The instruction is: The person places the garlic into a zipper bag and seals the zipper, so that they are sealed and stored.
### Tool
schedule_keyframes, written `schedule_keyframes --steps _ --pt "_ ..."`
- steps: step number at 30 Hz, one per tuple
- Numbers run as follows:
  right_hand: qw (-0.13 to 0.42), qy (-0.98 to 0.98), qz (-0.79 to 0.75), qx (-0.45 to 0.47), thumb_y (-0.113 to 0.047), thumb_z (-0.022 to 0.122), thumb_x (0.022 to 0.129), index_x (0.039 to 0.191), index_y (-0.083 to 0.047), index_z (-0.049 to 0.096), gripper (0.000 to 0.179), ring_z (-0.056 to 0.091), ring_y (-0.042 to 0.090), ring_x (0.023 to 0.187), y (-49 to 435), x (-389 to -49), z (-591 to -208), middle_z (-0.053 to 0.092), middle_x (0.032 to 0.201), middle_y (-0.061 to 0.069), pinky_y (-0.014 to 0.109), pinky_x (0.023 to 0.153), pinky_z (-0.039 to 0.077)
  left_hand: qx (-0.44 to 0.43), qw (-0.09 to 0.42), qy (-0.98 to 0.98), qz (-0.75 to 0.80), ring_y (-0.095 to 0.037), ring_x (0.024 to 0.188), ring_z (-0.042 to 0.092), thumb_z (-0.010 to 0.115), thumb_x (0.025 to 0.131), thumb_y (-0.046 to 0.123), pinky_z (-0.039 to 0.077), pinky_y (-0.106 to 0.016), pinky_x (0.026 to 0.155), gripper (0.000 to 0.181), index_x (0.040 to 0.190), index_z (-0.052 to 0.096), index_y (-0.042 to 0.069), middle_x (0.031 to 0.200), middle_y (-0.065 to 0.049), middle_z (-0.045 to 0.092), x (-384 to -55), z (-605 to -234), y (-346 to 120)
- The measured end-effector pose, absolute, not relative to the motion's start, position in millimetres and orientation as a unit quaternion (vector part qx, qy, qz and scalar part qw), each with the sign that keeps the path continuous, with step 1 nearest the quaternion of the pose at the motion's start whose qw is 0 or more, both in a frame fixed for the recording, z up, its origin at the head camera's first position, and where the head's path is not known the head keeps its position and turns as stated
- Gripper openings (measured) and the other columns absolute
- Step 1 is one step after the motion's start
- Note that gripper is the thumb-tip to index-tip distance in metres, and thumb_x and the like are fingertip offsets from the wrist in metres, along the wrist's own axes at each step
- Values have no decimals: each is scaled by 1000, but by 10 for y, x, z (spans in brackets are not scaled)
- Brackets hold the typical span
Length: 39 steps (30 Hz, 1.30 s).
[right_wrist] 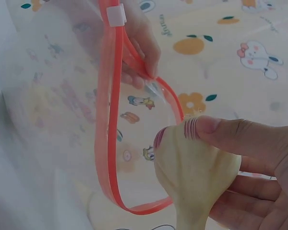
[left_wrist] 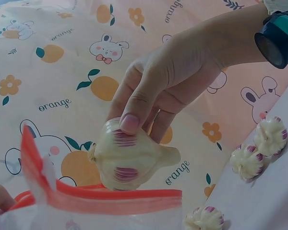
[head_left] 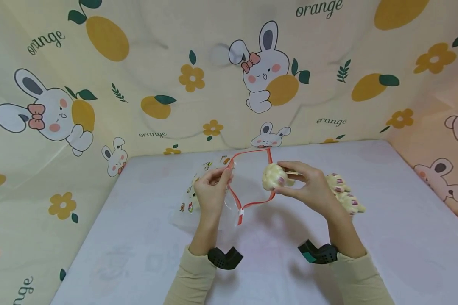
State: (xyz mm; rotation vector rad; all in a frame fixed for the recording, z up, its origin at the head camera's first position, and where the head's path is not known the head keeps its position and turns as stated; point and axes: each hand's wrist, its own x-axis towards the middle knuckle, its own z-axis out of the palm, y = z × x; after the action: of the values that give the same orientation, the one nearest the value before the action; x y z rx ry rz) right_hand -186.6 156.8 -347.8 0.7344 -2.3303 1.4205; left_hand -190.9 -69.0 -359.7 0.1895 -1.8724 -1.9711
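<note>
My right hand grips a garlic bulb, cream with purple streaks, between thumb and fingers. The bulb is at the mouth of a clear zip bag with a red zip edge and a white slider. In the left wrist view the garlic sits just above the red rim, its stem pointing right. My left hand pinches the bag's edge on the left, and the mouth gapes wide. Small cartoon figures are printed on the bag.
More garlic bulbs lie on the white table to the right, beyond my right wrist. Behind the table hangs a cream cloth printed with rabbits and oranges. Each wrist wears a black camera.
</note>
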Motion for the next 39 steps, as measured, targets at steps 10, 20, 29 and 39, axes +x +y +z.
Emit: schedule_keyframes --steps 10,20,29,39 --pt "154 -819 492 253 5 83 66 122 4 62 59 55 -18 100 1578 -1878 -3493 66 117 21 4 86 50 65 207 -665 -715 -1 61 66 73 84 10 53 -12 56 15 92 74 -3 81 -18 75 -1910 -3587 -684" --pt "152 -816 497 254 5 83 67 122 3 62 59 56 -16 98 1569 -1872 -3475 66 117 23 4 85 50 68 209 -664 -715 0 61 66 73 84 10 54 -12 56 16 92 73 -4 81 -18 75 -1911 -3574 -690" --pt "128 -824 497 240 -1 83 70 124 1 62 59 58 -15 96 1550 -1860 -3464 66 119 20 5 83 51 68 209 -663 -715 0 61 66 73 84 10 54 -12 56 16 91 73 -3 80 -17 75 -1912 -3578 -694" --pt "118 -832 484 245 -3 84 69 125 -3 62 60 57 -14 95 1527 -1856 -3477 67 119 14 4 86 50 65 210 -661 -718 -4 62 67 73 84 9 55 -13 57 15 92 73 -4 81 -18 75 -1907 -3581 -693"
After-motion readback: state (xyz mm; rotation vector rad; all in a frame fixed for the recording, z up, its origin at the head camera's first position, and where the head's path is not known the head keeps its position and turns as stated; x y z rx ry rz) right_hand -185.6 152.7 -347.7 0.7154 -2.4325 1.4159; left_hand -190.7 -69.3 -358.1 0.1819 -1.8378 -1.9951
